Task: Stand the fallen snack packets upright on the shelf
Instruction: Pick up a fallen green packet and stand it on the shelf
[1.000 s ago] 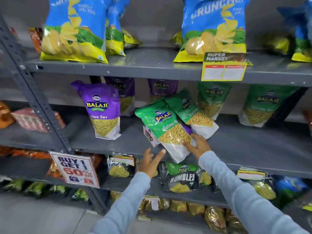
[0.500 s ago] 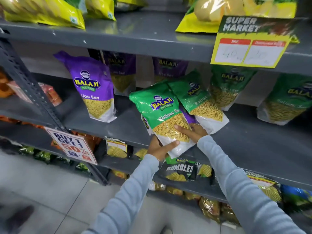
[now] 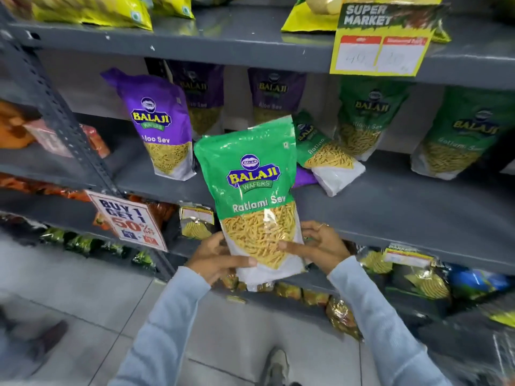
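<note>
Both hands, left hand and right hand, clasp the green Ratlami Sev packet upright.

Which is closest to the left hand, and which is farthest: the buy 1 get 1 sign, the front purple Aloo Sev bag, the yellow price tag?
1. Buy 1 get 1 sign, left of the left hand.
2. Front purple Aloo Sev bag, above-left.
3. Yellow price tag, top right.

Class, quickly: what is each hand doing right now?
Left hand: closed on the green Ratlami Sev packet.
Right hand: holding the same packet's other side.
</note>
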The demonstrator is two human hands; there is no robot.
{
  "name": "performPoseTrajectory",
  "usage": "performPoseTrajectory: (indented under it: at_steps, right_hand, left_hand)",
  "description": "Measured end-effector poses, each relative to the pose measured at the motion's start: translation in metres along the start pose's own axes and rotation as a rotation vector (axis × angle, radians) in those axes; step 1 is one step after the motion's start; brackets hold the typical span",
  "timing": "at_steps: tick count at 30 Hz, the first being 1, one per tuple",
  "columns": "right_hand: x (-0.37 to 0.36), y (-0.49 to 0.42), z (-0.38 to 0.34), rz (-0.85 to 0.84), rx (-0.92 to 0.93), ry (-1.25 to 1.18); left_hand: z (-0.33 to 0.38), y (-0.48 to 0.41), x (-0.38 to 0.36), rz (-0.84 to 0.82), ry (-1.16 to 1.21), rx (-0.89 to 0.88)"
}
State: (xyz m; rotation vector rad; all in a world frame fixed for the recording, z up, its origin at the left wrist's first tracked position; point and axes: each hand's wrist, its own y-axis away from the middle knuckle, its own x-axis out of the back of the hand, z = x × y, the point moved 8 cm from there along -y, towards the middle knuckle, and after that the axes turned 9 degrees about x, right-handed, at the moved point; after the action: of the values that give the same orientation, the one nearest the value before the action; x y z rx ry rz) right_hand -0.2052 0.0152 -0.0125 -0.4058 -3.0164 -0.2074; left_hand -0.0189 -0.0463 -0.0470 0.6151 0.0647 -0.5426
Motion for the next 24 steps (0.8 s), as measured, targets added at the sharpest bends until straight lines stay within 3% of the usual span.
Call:
performPoseTrajectory:
  at_steps: [10,15,20,24]
  right_hand:
    - [0.006,0.097,0.014,0.249,0.094,-0.088]
    - [0.022,0.111,0.014,0.253,0.102,-0.116]
    - [0.049,0.105,0.016,0.206,0.096,-0.079]
    - [0.094,0.092,0.020,0.322,0.124,-0.055]
  left_hand:
    - [-0.010,0.055,-0.023,-0.176,-0.117,-0.030]
    - [-0.013,0.053,-0.043,-0.181,-0.146,-0.033]
    - [-0.004,0.031,-0.075,-0.113,-0.338,-0.116]
    - [0.005,-0.009,-0.126,-0.115,-0.449,-0.187]
